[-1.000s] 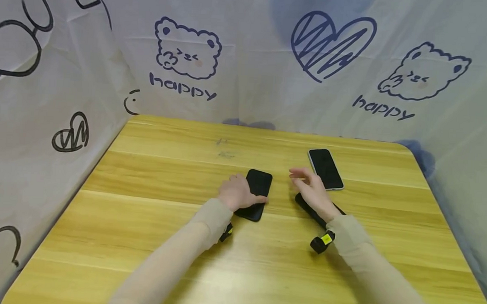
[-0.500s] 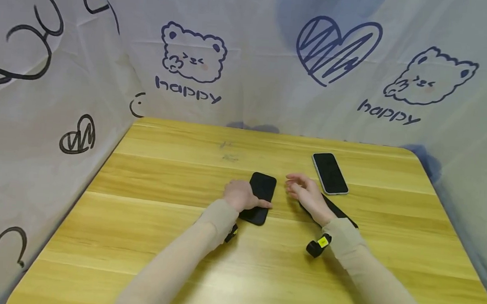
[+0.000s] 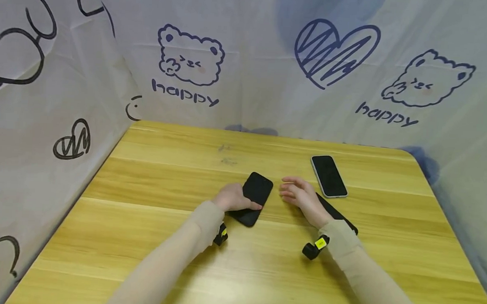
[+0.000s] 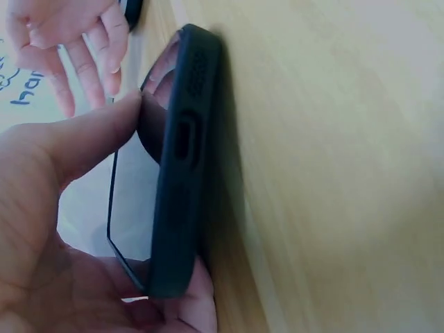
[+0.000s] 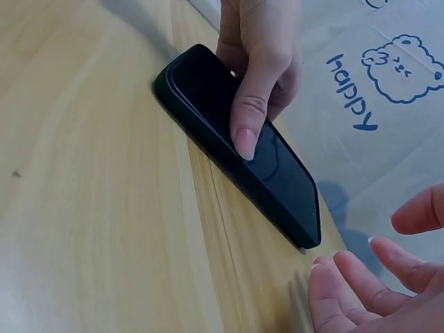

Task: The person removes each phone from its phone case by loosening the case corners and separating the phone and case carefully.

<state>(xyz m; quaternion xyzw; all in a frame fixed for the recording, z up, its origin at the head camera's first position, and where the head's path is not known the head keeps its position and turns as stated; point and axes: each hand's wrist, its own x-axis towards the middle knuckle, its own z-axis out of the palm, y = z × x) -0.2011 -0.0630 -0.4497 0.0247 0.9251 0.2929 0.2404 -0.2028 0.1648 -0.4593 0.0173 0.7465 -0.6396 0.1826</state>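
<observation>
My left hand (image 3: 233, 198) grips a black phone in a dark case (image 3: 260, 188), thumb across its screen and fingers wrapped under its far-left edge. In the left wrist view, the phone's bottom end with its charging port (image 4: 184, 139) faces the camera, and the phone is tilted close over the wood. The right wrist view shows the thumb (image 5: 248, 125) flat on the dark screen. My right hand (image 3: 301, 196) holds nothing; its fingers are loosely bent just right of that phone. Below the right hand and wrist lies a second black phone (image 3: 334, 211), partly hidden.
A phone with a pale rim (image 3: 329, 176) lies screen up behind the right hand. All of them are on a wooden table (image 3: 151, 184). White cloth with drawings (image 3: 256, 70) hangs along the back and sides. Each wrist wears a small black camera (image 3: 310, 251).
The left hand has shifted its phone slightly left and tilted it. The right hand has moved a little left and nearer, uncovering more of the second black phone's right end.
</observation>
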